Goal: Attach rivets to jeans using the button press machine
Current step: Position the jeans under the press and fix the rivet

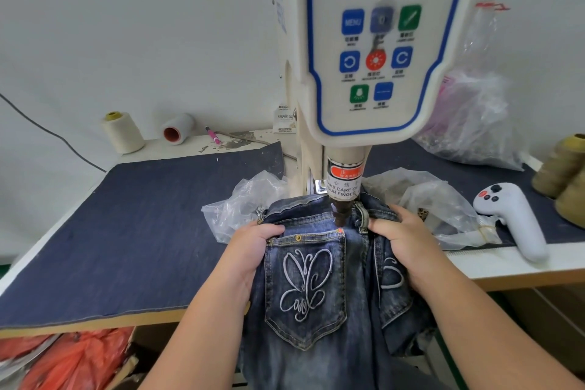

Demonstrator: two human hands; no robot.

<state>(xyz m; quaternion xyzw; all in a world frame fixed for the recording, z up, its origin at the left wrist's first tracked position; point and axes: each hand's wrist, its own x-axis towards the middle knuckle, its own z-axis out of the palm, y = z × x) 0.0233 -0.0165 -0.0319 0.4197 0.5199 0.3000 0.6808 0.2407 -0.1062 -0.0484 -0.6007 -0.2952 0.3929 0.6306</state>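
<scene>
the jeans (319, 291) lie under the press (373, 41), waistband pushed up beneath its dark punch (340, 212), the rest hanging over the counter (522, 266) edge toward the person. the embroidered back pocket (305, 288) sits just below the punch, with a brass rivet (298, 237) already on its top edge and the punch tip near its upper right corner. the left hand (250, 250) grips the denim left of the punch, fingers curled over the fabric at the pocket's upper left corner. the right hand (402, 237) grips the waistband right of the punch, fingers bunched on the cloth beside a belt loop (364, 218). clear plastic bags (240, 206) lie either side of the press column. a white handheld controller (512, 218) rests right of the press near the counter edge. two thread cones (125, 131) stand well left of the press, by the wall.
</scene>
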